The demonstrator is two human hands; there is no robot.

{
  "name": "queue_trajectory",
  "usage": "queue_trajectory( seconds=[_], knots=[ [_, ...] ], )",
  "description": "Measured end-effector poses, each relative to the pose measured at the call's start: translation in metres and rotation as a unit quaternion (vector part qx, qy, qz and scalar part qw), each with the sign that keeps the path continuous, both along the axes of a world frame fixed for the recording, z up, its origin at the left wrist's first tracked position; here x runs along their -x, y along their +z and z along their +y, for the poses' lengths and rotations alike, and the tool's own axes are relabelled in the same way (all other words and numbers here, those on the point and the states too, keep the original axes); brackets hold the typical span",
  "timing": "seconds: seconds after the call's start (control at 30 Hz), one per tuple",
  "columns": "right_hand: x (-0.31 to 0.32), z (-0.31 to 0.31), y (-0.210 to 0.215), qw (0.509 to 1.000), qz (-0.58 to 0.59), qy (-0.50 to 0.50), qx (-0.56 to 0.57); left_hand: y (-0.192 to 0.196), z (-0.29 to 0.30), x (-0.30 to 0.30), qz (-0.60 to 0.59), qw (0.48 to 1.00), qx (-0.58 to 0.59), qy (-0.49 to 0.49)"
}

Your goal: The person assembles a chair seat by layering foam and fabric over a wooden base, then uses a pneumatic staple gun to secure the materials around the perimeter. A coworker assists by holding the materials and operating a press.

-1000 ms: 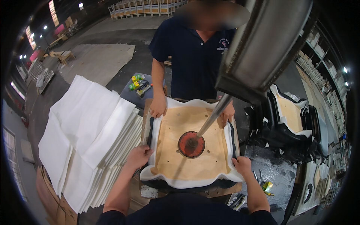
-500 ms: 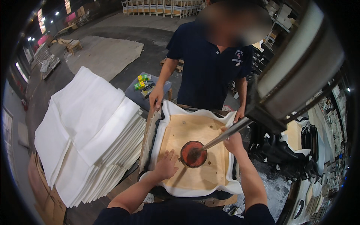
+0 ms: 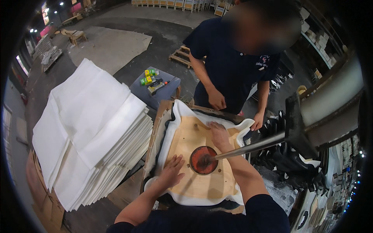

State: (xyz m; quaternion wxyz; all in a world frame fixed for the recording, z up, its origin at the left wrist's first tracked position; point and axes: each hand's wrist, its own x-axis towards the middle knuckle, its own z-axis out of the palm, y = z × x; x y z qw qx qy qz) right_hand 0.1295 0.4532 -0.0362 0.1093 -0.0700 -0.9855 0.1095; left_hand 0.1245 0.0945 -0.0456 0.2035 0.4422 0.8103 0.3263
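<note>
The left hand (image 3: 171,172) is resting on the left part of the wooden panel (image 3: 194,139), fingers spread and gripping nothing; the right hand (image 3: 218,134) is lying toward the far edge, fingers extended and likewise empty (how hard either is pressing, I cannot tell). The panel is lying mid-surface (image 3: 162,110), beneath a red disc (image 3: 197,161) on a metal rod (image 3: 252,147). White padding (image 3: 194,200) and dark cover (image 3: 167,200) are already sitting under it; their margins are standing up, seemingly not yet folded over or fastened. A co-worker's hand (image 3: 258,121) is hovering around the surface's far-right corner, contact unclear. The right forearm (image 3: 244,174) is hiding the panel's right side, the disc its centre.
</note>
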Motion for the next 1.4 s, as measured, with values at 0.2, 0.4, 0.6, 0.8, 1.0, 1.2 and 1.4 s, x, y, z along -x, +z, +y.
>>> queue_trajectory(
  seconds=[0.2, 0.4, 0.6, 0.8, 1.0, 1.2, 1.4],
  knots=[
    [-0.025, -0.007, 0.002, 0.996, 0.051, 0.074, -0.027, 0.007, -0.013, 0.002, 0.003, 0.998, 0.043, -0.035],
    [-0.128, -0.008, 0.018, 0.973, -0.085, -0.065, 0.207, 0.063, -0.057, -0.028, -0.144, 0.983, 0.102, -0.059],
    [-0.287, -0.074, 0.095, 0.840, 0.135, -0.222, 0.477, 0.126, -0.153, -0.076, -0.454, 0.889, -0.044, 0.053],
    [-0.392, -0.180, 0.071, 0.694, 0.018, -0.354, 0.626, 0.059, -0.215, -0.071, -0.553, 0.752, 0.022, 0.358],
    [-0.349, -0.287, 0.035, 0.517, -0.109, -0.327, 0.784, 0.040, -0.196, -0.013, -0.545, 0.747, -0.073, 0.374],
    [-0.269, -0.347, 0.037, 0.463, -0.191, -0.254, 0.828, 0.007, -0.184, 0.008, -0.294, 0.914, -0.031, 0.276],
    [-0.195, -0.412, 0.006, 0.283, -0.140, -0.217, 0.924, 0.022, -0.179, 0.034, -0.491, 0.837, 0.103, 0.220]
  ],
)
